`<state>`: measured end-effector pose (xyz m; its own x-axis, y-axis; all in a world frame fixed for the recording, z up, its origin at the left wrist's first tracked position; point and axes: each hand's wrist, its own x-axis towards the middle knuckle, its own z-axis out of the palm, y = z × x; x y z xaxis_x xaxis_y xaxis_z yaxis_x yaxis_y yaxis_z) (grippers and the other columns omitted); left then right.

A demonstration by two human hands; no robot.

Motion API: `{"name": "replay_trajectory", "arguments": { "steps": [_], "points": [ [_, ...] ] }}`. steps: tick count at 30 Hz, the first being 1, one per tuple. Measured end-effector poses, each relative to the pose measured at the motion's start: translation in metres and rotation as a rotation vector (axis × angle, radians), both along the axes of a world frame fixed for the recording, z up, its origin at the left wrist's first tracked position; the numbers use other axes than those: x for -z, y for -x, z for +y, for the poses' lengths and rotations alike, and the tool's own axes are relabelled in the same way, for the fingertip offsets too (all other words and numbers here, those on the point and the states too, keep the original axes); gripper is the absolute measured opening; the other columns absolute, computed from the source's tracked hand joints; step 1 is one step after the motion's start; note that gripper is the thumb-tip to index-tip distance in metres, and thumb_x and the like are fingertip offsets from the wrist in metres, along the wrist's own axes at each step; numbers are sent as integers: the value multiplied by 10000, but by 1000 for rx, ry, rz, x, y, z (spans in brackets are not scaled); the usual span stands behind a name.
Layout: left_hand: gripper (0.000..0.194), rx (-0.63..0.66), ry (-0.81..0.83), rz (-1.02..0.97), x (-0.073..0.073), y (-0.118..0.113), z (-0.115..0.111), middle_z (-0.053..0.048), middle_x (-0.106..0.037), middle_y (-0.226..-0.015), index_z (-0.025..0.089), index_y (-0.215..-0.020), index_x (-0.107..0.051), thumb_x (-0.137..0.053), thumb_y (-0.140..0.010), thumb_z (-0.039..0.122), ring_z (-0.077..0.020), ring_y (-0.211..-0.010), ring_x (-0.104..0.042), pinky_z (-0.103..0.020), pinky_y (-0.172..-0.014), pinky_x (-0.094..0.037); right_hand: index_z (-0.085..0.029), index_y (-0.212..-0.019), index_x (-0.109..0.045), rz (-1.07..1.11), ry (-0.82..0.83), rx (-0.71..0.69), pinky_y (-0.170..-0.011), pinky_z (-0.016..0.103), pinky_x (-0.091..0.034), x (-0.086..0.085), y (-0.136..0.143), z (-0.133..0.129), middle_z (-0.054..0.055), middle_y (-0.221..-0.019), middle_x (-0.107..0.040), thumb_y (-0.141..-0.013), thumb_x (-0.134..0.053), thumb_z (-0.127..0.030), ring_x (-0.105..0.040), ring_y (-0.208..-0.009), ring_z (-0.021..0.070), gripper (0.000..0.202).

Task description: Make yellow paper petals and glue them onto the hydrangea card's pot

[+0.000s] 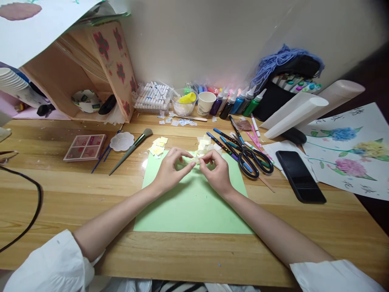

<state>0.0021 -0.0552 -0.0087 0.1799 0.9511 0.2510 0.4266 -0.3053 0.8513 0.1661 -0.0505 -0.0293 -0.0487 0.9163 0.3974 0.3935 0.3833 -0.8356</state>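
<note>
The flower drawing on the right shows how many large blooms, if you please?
3: a blue bloom at the top, a yellow bloom at the right and a pink bloom at the bottom. Others may lie beyond the picture's edge.

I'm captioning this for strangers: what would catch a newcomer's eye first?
Probably the pale green rectangular paper at centre, with the left hand and right hand at small pale yellow paper scraps by its far edge. To the right lie black-handled scissors, then a black rectangular phone, then white paper with blue, yellow and pink flowers.

pale wall (197, 40) behind a wooden table (69, 194)
</note>
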Motion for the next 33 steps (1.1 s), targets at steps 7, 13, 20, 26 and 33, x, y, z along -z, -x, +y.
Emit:
{"name": "replay_trajectory", "arguments": {
  "steps": [7, 13, 20, 26, 33],
  "points": [
    [136, 35, -10, 23, 0, 2, 2, -18, -550, -784, 184, -768, -564, -540, -847, 293, -135, -749, -501, -254, -680, -416, -206, -690, -492, -24, -3, 6, -617, 276, -397, -2, 0, -1, -27, -653, -511, -750, -562, -156, -474, -636, 132, 104],
    [116, -77, -41, 123, 5, 7, 6, -44, -567, -938, 202, -921, -602, -519, -842, 221, -146, -811, -525, -284, -770, -440, -201, -801, -521, 27, 12, 205, -672, 290, -410, 2, -1, 4, -6, -753, -537, -759, -555, -147, -489, -695, 143, 77],
    [224, -364, -68, 531, -12, 48, 35, -95, -575, -998, 176, -995, -600, -498, -802, 225, -246, -963, -533, -393, -866, -418, -203, -959, -511, 23, -34, 140, -739, 302, -401, -2, -1, 3, 35, -941, -542, -841, -483, -156, -485, -797, 151, 130],
    [182, -224, 152, 830, -27, 68, 45, -96, -658, -903, 163, -806, -657, -526, -752, 277, -252, -860, -595, -325, -721, -442, -199, -924, -525, -16, -73, 33, -727, 305, -396, -4, 1, -1, 32, -896, -540, -854, -477, -158, -483, -798, 157, 94],
    [159, -208, 141, 801, -22, 63, 41, -63, -690, -867, 179, -767, -651, -503, -759, 237, -218, -799, -618, -280, -638, -415, -203, -896, -530, -20, -115, 15, -716, 298, -406, -4, 1, -3, 28, -859, -542, -856, -464, -144, -495, -802, 162, 98]
  ]
}}
